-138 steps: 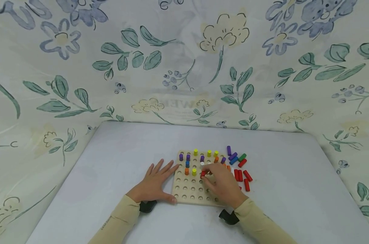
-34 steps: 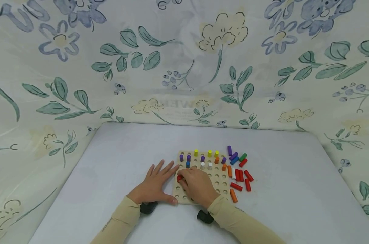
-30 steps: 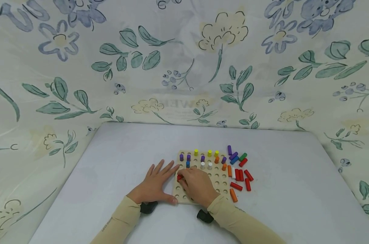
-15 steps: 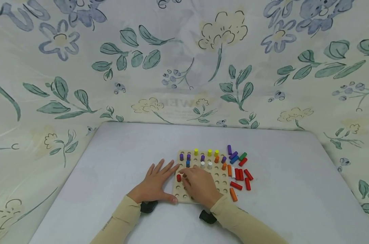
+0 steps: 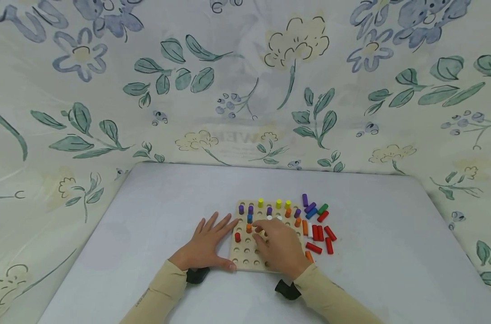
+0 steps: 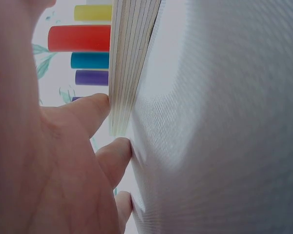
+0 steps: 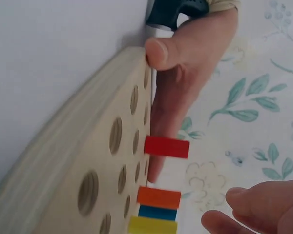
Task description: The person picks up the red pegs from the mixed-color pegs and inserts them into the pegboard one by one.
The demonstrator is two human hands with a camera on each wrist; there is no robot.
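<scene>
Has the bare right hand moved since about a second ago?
Yes. Against the flat pale wooden pegboard in the head view, the bare right hand has shifted rightward, away from the upright red cylindrical peg.

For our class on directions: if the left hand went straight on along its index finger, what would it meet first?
The wooden board; the index fingertip of the left hand seems to touch its edge.

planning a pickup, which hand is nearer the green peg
Right. The right hand is over the board, to the left of the green peg; the left hand is farther off, at the board's left edge.
</scene>
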